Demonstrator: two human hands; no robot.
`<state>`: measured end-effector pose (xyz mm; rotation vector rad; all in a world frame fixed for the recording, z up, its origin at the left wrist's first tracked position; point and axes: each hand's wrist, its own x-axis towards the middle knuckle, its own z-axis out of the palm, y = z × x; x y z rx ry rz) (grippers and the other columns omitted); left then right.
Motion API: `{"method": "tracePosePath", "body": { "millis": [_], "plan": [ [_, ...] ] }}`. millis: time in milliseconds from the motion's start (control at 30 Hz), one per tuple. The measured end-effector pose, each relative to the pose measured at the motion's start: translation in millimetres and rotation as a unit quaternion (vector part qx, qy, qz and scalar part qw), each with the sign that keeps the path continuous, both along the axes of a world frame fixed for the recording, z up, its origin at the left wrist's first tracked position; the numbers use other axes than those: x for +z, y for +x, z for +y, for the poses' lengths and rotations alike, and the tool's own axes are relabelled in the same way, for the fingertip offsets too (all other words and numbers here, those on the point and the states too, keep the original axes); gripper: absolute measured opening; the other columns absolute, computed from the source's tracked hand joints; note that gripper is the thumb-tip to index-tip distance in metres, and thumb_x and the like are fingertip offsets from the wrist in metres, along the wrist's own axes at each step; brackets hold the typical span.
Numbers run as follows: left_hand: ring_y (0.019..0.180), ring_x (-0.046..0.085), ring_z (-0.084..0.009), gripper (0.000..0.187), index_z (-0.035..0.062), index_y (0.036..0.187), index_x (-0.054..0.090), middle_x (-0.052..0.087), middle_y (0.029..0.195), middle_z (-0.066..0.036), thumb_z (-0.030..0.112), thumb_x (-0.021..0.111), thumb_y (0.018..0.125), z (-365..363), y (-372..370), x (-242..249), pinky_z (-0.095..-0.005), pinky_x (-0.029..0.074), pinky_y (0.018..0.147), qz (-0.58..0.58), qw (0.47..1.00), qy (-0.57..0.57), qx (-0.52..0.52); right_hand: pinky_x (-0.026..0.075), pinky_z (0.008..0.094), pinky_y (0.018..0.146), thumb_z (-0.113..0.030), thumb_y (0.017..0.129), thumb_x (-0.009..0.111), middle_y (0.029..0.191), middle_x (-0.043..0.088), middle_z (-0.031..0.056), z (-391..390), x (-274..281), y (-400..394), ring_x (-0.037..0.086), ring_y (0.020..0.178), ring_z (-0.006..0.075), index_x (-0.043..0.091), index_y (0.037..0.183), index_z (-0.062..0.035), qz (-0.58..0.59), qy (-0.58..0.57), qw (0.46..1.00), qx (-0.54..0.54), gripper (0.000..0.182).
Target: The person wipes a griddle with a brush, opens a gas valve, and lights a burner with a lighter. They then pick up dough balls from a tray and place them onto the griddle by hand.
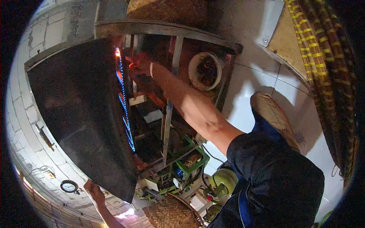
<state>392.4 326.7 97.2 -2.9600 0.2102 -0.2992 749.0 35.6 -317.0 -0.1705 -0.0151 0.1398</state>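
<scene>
A large dark flat panel [80, 114] fills the left of the view. A long row of small blue flames [125, 110] burns along its side, with an orange flame at the upper end. Close to that end is my right hand [140, 64], lit red, at a metal frame [175, 57]; its fingers are too dark to read, and anything in them cannot be made out. My left hand [95, 191] is closed at the panel's lower edge, near a corner.
A round white bucket [192, 72] with dark contents sits within the frame. Below are a green gas cylinder [223, 181], a woven tray [171, 212] and green racks. Yellow-banded bundles [317, 68] hang at the right, beside white floor tiles [239, 91]. A round gauge [69, 186] is at lower left.
</scene>
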Motion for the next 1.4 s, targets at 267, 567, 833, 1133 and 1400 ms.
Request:
{"method": "tracePosePath", "body": {
  "millis": [267,567,833,1133,1400],
  "plan": [
    [0.106,0.050,-0.0141,0.030,-0.0016,0.122,0.051,0.054,0.118,-0.008,0.008,0.058,0.094,12,4,8,-0.0305,0.040,0.094,0.041,0.999,0.009,0.028,0.052,0.0344,0.061,-0.031,0.095,0.055,0.099,0.070,0.0063,-17,-30,-83,0.065,0.075,0.0189,0.064,0.099,-0.0091,-0.042,-0.047,0.970,-0.235,0.024],
    [0.108,0.058,-0.0194,0.028,-0.0069,0.122,0.058,0.062,0.118,-0.016,0.009,0.059,0.098,-22,-1,-39,-0.0318,0.045,0.095,-0.019,0.995,-0.076,-0.057,0.051,0.0311,0.063,-0.015,0.096,0.057,0.090,0.071,0.0093,-108,-47,-255,0.066,0.077,0.0164,0.063,0.113,-0.0043,0.101,-0.408,0.807,-0.414,0.020],
    [0.090,0.062,-0.0233,0.024,-0.0081,0.110,0.066,0.068,0.100,-0.015,0.009,0.058,0.096,-75,-33,-105,-0.0426,0.046,0.094,-0.005,0.986,-0.040,-0.159,0.052,0.0439,0.071,-0.026,0.098,0.055,0.093,0.068,0.0186,-141,-190,-380,0.067,0.085,0.0384,0.058,0.118,-0.0087,0.137,-0.622,0.657,-0.403,0.026],
    [0.115,0.058,-0.0303,0.027,0.0045,0.119,0.067,0.068,0.112,-0.012,0.010,0.056,0.095,-122,-73,-219,-0.0464,0.042,0.097,-0.226,0.935,0.191,-0.195,0.052,0.0480,0.072,-0.022,0.096,0.050,0.086,0.066,0.0186,-226,-404,-531,0.066,0.078,0.0370,0.059,0.103,-0.0025,0.308,-0.894,0.325,-0.026,0.022],
    [0.121,0.052,-0.0329,0.032,0.0063,0.120,0.062,0.066,0.106,-0.009,0.020,0.065,0.091,-125,-57,-332,-0.0505,0.041,0.100,-0.301,0.928,0.139,-0.170,0.051,0.0508,0.074,-0.017,0.095,0.052,0.106,0.062,0.0211,-236,-444,-518,0.065,0.086,0.0408,0.054,0.113,-0.0033,0.362,-0.835,0.408,-0.072,0.023]
  ]
}}
